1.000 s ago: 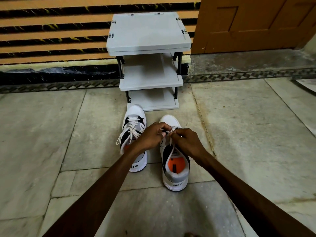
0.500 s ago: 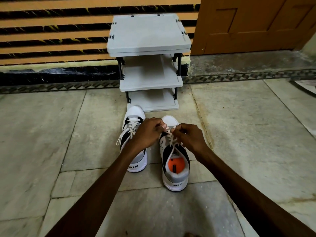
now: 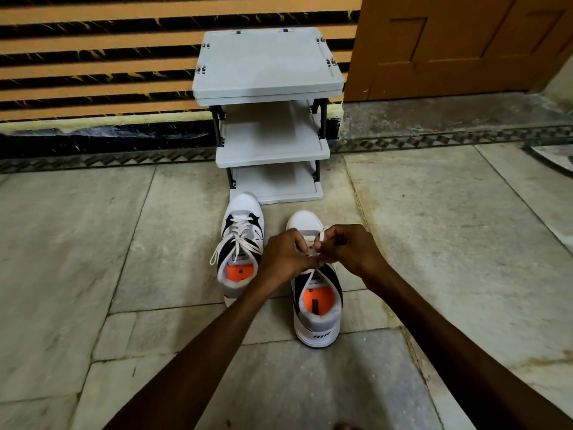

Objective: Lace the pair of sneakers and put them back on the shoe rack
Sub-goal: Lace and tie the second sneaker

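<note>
Two white, grey and black sneakers with orange insoles stand on the stone floor, toes toward the rack. The left sneaker is laced, its white lace ends hanging loose to its left. Over the middle of the right sneaker my left hand and my right hand meet, each pinching the white lace. A lace strand runs from my fingers down toward the heel opening. The grey three-shelf shoe rack stands just beyond the toes, its shelves bare.
A striped orange and black wall runs behind the rack. An orange wooden door is at the back right, above a raised stone step. Stone floor slabs spread to both sides of the shoes.
My hands have shifted slightly along the right sneaker's lacing, still working the lace. The left hand no longer covers the left sneaker's opening. The sneakers and rack have stayed in place.
</note>
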The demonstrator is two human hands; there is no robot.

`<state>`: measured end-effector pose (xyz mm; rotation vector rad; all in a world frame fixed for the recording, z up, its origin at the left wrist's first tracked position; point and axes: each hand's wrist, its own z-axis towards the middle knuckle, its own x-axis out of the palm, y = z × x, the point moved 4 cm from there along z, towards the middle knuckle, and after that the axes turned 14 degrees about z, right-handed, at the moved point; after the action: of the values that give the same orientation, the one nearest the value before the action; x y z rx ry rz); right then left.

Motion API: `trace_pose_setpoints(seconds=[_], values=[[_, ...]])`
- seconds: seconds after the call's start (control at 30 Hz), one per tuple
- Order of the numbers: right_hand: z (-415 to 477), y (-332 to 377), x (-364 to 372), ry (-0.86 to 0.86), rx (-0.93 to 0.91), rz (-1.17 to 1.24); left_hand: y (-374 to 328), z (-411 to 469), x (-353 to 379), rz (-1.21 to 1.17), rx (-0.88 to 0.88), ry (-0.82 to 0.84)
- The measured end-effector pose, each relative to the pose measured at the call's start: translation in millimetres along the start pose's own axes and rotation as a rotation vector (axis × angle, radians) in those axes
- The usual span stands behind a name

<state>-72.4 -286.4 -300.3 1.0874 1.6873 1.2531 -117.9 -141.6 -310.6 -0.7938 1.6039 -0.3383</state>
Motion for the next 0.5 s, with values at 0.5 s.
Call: trace_pose_setpoints(seconds=[0.5], values=[[-0.2, -5.8, -1.6, -0.015, 0.01, 0.026, 11.3, 4.0, 2.0, -0.185, -0.077, 0.13]])
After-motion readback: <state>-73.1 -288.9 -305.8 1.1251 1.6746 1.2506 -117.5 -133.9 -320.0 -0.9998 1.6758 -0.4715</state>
